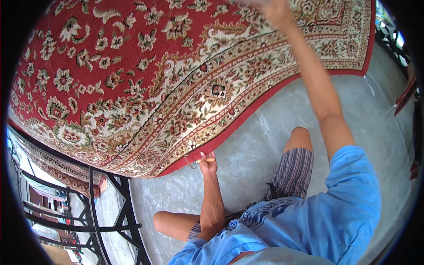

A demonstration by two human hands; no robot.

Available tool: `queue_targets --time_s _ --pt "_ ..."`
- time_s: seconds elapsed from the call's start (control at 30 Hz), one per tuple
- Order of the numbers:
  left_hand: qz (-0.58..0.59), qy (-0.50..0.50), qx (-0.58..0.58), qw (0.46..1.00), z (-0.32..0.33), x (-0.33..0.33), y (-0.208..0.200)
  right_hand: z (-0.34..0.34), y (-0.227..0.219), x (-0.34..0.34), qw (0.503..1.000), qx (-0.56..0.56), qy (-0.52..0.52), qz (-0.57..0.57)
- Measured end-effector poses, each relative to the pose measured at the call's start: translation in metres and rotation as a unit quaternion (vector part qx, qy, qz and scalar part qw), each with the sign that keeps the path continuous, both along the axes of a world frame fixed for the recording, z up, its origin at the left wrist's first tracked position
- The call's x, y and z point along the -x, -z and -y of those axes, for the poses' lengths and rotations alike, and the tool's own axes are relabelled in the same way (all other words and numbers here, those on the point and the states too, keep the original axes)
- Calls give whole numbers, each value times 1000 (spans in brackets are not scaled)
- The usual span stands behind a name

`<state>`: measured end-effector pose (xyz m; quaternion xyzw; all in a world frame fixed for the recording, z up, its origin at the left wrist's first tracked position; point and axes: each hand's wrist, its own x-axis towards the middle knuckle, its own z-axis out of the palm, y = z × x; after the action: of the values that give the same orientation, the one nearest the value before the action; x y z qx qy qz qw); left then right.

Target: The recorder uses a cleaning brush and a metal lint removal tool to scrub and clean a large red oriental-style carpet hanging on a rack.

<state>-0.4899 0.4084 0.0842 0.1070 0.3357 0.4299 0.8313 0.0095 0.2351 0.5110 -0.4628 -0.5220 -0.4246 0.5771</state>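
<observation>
A large red carpet (128, 48) with cream, tan and green floral patterning and a plain red edge spreads over the upper half of the view. My left hand (208, 164) is closed at its near edge, fingers around a small tool with a light wooden handle (211, 160). Thin bent metal shows beside that handle, against the red edging. Stretched far forward, my right hand (277, 13) is over the carpet's patterned border at the top of the picture. Motion blurs its fingers, and a pale smear beside them cannot be made out.
I sit on a grey, smooth floor (260, 150) with my knees apart. A black metal railing (92, 207) runs along the left, with another patterned carpet (57, 165) hanging by it. Dark metalwork (393, 44) and a reddish-brown piece (405, 96) stand at the right.
</observation>
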Motion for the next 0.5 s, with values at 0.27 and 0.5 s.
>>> queue_targets --time_s 0.27,0.5 --pt "-39 -37 9 999 -3 -14 -3 -86 145 18 984 65 135 -93" --pt "-68 -48 27 996 -6 -20 -9 -31 391 207 794 546 -239 -120"
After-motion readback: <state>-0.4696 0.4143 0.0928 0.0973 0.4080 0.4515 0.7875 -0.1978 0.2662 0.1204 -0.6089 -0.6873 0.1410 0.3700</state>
